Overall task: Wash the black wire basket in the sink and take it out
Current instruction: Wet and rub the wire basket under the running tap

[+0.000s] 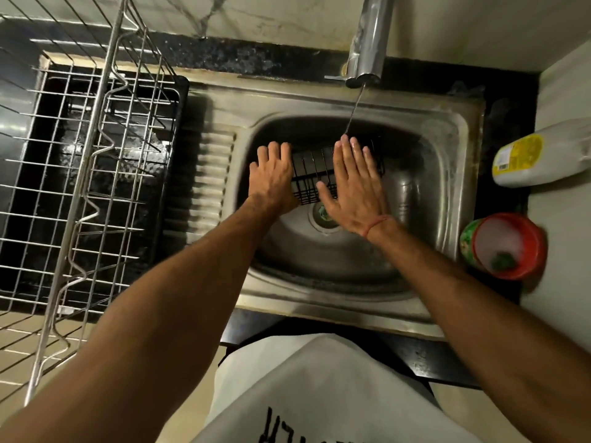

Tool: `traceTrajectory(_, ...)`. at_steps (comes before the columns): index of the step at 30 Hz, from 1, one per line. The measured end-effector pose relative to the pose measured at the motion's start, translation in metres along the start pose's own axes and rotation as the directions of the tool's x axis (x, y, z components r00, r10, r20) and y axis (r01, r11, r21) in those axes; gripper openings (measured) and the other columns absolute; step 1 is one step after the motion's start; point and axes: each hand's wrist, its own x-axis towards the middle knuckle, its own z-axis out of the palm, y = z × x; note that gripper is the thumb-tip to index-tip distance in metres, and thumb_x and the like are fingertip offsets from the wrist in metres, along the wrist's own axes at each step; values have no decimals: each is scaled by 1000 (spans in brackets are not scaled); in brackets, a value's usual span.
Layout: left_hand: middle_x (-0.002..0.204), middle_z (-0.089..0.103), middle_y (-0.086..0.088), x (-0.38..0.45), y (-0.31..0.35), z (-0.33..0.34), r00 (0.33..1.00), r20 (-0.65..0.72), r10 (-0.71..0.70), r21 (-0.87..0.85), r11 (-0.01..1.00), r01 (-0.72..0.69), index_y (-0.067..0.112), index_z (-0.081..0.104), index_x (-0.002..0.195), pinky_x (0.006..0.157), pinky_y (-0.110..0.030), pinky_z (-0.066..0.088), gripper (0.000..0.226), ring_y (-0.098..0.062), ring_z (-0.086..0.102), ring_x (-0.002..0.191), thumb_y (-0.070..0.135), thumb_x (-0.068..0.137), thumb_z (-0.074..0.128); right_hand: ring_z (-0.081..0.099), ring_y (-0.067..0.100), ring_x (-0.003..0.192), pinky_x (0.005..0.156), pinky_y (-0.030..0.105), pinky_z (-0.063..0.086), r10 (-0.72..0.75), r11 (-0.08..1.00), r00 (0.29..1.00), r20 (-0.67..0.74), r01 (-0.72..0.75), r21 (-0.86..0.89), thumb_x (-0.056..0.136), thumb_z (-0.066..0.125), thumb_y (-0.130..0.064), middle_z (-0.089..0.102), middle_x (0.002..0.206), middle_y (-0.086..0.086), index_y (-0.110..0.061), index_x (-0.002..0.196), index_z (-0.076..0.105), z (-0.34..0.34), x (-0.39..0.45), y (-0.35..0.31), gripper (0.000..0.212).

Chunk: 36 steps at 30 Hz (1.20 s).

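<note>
A black wire basket (315, 174) lies in the steel sink (447, 129), near the far side of the bowl above the drain (323, 215). My left hand (271, 177) lies flat over the basket's left end with its fingers together. My right hand (355, 180) is flat and spread over the basket's right part, its fingertips wet. A thin stream of water (353, 110) falls from the tap (367, 43) onto the tips of my right fingers. Much of the basket is hidden under both hands.
A steel wire dish rack (96, 161) stands left of the sink over a black tray (48, 123). On the right counter lie a white bottle with a yellow label (540, 155) and a red-rimmed tub with a green scrubber (505, 247). A ribbed drainboard (214, 174) borders the bowl's left.
</note>
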Motion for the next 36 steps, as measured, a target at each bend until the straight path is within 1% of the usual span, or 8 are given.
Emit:
traceTrajectory(5,152,36,-16,8,6,-4,999,22,23,-8,1000,-22,10,23,161,110,-50,48,127,-38,39,137,51,67,98,-3,26,163,133,47,8,140,990,990,24,-141,27,108,10,-57,-3,175,15,-7,167,0,-12,-1,49,78)
traceTrajectory(10,153,35,-16,14,5,-6,1000,18,21,-10,1000,-21,10,19,163,111,-50,48,130,-38,39,137,47,67,98,0,24,163,133,47,9,-185,983,982,25,185,7,110,15,-52,2,176,14,-6,168,5,-9,-2,12,74)
traceTrajectory(14,155,34,-16,20,5,-8,999,37,35,-8,999,-35,10,17,164,112,-52,46,130,-38,38,138,47,69,98,4,26,163,132,48,9,85,994,996,-19,-84,67,110,15,-47,7,175,15,-5,167,11,-17,11,0,71)
traceTrajectory(18,154,34,-17,25,8,-7,997,24,67,-22,998,-67,10,21,162,111,-52,46,118,-39,38,138,45,75,93,6,23,163,132,48,12,-237,971,971,-24,238,26,112,14,-41,12,176,12,-7,167,15,-8,11,-23,65)
traceTrajectory(22,156,33,-18,35,12,-10,996,22,86,-32,996,-86,10,21,163,113,-53,45,118,-40,37,140,42,75,94,4,26,163,133,48,7,56,996,995,-81,-50,71,111,18,-39,3,175,13,-6,167,12,-7,12,-18,66)
traceTrajectory(29,159,31,-18,41,13,-11,992,59,112,-23,994,-111,11,18,165,117,-55,43,129,-40,35,143,43,69,98,4,28,163,133,48,9,76,997,995,-61,-75,19,109,17,-40,5,175,17,-3,167,8,-8,18,-1,70)
traceTrajectory(33,156,34,-17,44,14,-13,990,54,133,-53,990,-130,10,21,163,113,-54,44,126,-39,36,140,47,69,98,4,26,163,132,48,10,-219,976,976,5,219,8,109,16,-40,7,175,16,-4,167,8,-7,18,-10,68)
traceTrajectory(36,157,33,-17,48,13,-15,986,70,150,-30,988,-148,10,20,164,116,-57,43,136,-40,35,143,46,62,102,1,24,163,133,47,7,69,995,998,-7,-68,78,109,15,-40,3,176,13,-7,168,6,-10,20,3,68)
